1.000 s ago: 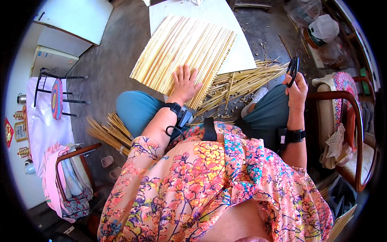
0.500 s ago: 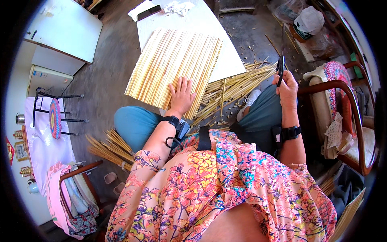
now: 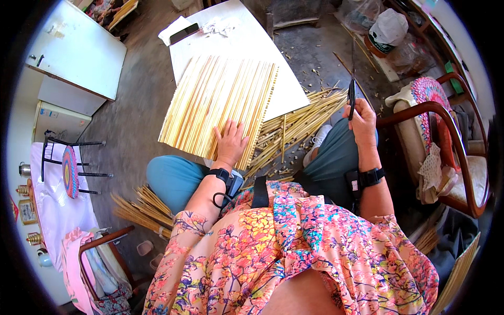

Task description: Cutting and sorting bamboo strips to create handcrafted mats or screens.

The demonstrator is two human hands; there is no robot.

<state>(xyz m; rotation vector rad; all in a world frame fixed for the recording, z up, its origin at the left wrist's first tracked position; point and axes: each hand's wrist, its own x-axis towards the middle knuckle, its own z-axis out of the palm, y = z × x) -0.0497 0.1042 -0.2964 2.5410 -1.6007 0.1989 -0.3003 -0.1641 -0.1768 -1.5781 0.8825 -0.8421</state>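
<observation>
A mat of pale yellow and brown stalks (image 3: 215, 100), joined side by side, lies on a white tabletop (image 3: 286, 86). Its near part reaches past the board's edge toward my lap. My left hand (image 3: 230, 146) rests flat on the mat's near right part, fingers spread. Off to the right, above my knee, my right hand (image 3: 362, 123) is closed around the handles of black scissors (image 3: 352, 86), their blades pointing up and away. The scissors are apart from the mat.
Loose cut stalks (image 3: 307, 115) lie in a heap beside the tabletop, with short offcuts on the floor. A phone (image 3: 184, 33) and crumpled tissue (image 3: 216, 29) sit at the tabletop's far end. A bundle of stalks (image 3: 144, 210) is at my left, a wooden armchair (image 3: 446, 113) at my right.
The whole view has shifted a little, so the mat and tabletop appear lower and further left. My left hand stays on the mat; my right hand still holds the scissors.
</observation>
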